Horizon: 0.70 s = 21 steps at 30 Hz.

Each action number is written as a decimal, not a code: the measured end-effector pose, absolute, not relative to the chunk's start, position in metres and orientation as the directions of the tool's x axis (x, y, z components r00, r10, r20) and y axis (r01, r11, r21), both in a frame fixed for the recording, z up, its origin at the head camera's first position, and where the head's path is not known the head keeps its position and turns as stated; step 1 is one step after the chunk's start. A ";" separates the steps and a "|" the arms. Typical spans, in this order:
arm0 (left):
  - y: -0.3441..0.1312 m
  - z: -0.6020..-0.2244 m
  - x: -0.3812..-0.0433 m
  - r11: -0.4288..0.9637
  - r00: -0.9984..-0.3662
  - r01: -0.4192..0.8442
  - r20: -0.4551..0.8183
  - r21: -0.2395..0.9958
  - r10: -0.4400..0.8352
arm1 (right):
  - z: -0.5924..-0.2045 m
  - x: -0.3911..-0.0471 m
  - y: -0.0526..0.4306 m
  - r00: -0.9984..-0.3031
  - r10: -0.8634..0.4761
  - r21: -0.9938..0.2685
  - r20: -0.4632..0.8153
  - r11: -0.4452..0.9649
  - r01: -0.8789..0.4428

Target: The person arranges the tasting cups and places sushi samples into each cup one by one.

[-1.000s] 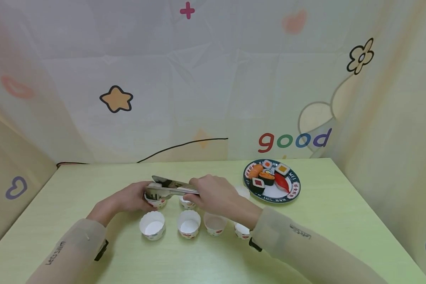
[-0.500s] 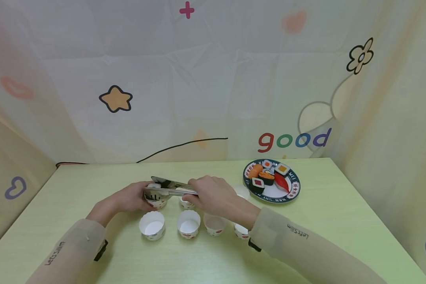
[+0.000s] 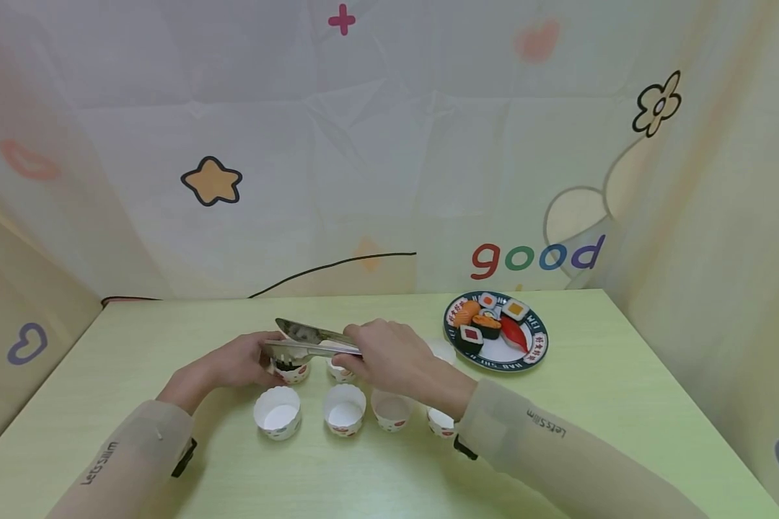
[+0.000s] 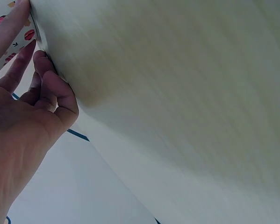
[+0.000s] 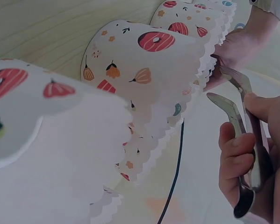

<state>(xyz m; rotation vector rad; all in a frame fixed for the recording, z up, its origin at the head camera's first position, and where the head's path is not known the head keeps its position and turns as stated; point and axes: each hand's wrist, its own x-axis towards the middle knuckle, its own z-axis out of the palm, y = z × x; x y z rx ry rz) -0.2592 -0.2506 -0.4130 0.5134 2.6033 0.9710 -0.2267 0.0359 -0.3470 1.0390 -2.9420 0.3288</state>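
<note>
My left hand (image 3: 243, 359) holds the side of a white paper baking cup (image 3: 295, 375) at the back left of the group. In the left wrist view that cup (image 4: 18, 39) shows its red and orange print between the fingers. My right hand (image 3: 392, 357) grips metal serving tongs (image 3: 314, 350), whose tips spread apart over this cup. Below the tips a dark piece (image 3: 288, 367) shows inside the cup, partly hidden by the tongs. In the right wrist view, fingers and thumb wrap the tongs (image 5: 254, 154).
Several more paper cups stand in front, such as the near left one (image 3: 278, 414) and the one beside it (image 3: 345, 411); others lie partly under my right arm. A dark-rimmed plate (image 3: 537, 347) at the back right bears several toy sushi pieces (image 3: 487, 326).
The tongs' tips have spread apart, the upper arm rising. The dark and white piece that was between them now shows lower, inside the cup. Both hands stay nearly in place.
</note>
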 end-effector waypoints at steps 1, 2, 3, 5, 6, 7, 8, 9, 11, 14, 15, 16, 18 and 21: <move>-0.251 -0.413 -0.259 0.712 -0.887 0.230 -0.159 0.663 0.434 | -0.346 -0.226 0.036 -0.781 -0.620 -0.195 0.072 0.759 -0.621; -0.250 -0.413 -0.259 0.716 -0.886 0.235 -0.158 0.658 0.436 | -0.346 -0.226 0.036 -0.783 -0.619 -0.197 0.067 0.761 -0.618; -0.250 -0.413 -0.259 0.717 -0.886 0.240 -0.155 0.654 0.438 | -0.345 -0.225 0.037 -0.784 -0.618 -0.199 0.063 0.762 -0.616; -0.250 -0.414 -0.260 0.722 -0.885 0.247 -0.153 0.646 0.439 | -0.345 -0.225 0.037 -0.784 -0.617 -0.197 0.061 0.763 -0.616; -0.250 -0.414 -0.260 0.722 -0.884 0.249 -0.153 0.646 0.442 | -0.345 -0.224 0.038 -0.784 -0.618 -0.196 0.062 0.763 -0.616; -0.250 -0.414 -0.260 0.722 -0.883 0.251 -0.153 0.645 0.443 | -0.345 -0.224 0.039 -0.784 -0.618 -0.196 0.064 0.762 -0.617; -0.250 -0.414 -0.260 0.722 -0.882 0.253 -0.152 0.644 0.446 | -0.346 -0.224 0.039 -0.783 -0.618 -0.197 0.066 0.761 -0.618; -0.250 -0.413 -0.260 0.722 -0.882 0.257 -0.151 0.643 0.447 | -0.346 -0.224 0.040 -0.782 -0.619 -0.196 0.069 0.760 -0.619; -0.250 -0.413 -0.260 0.722 -0.879 0.264 -0.149 0.640 0.453 | -0.345 -0.224 0.041 -0.782 -0.620 -0.201 0.069 0.759 -0.620; -0.250 -0.412 -0.261 0.717 -0.871 0.284 -0.141 0.637 0.470 | -0.346 -0.225 0.043 -0.782 -0.620 -0.209 0.064 0.758 -0.618; -0.250 -0.411 -0.261 0.715 -0.868 0.294 -0.135 0.635 0.477 | -0.346 -0.225 0.044 -0.783 -0.619 -0.212 0.064 0.758 -0.616; -0.250 -0.411 -0.262 0.712 -0.865 0.303 -0.131 0.633 0.485 | -0.346 -0.225 0.045 -0.784 -0.618 -0.215 0.064 0.759 -0.615; -0.250 -0.410 -0.262 0.706 -0.857 0.321 -0.124 0.632 0.501 | -0.346 -0.226 0.047 -0.785 -0.615 -0.218 0.067 0.759 -0.613; -0.249 -0.408 -0.262 0.700 -0.851 0.333 -0.119 0.631 0.512 | -0.347 -0.227 0.050 -0.790 -0.609 -0.226 0.072 0.761 -0.608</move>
